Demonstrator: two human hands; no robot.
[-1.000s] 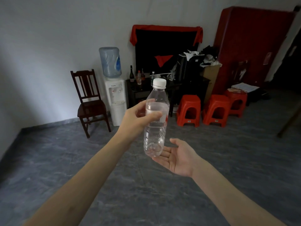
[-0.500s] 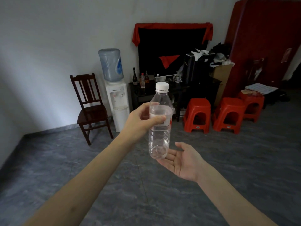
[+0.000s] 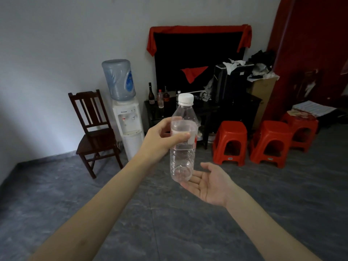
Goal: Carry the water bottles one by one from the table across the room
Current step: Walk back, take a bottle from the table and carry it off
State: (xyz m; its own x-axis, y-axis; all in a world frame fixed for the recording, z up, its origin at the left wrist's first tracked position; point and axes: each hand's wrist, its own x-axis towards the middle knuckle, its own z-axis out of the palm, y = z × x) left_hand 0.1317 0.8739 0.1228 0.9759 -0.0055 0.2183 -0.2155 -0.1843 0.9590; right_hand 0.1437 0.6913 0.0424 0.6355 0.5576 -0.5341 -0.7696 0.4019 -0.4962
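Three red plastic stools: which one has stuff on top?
The rightmost red plastic stool, beside the dark red cabinet: papers lie on it; the other two tops are bare.

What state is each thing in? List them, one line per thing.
water bottle: upright, white cap on, held off the floor
left hand: grips the bottle around its middle
right hand: open, palm up, under the bottle's base
water dispenser: upright, blue jug mounted on top
wooden chair: upright, seat bare
red stools: three upright; the far right one carries papers
dark bottle: upright on the black stand
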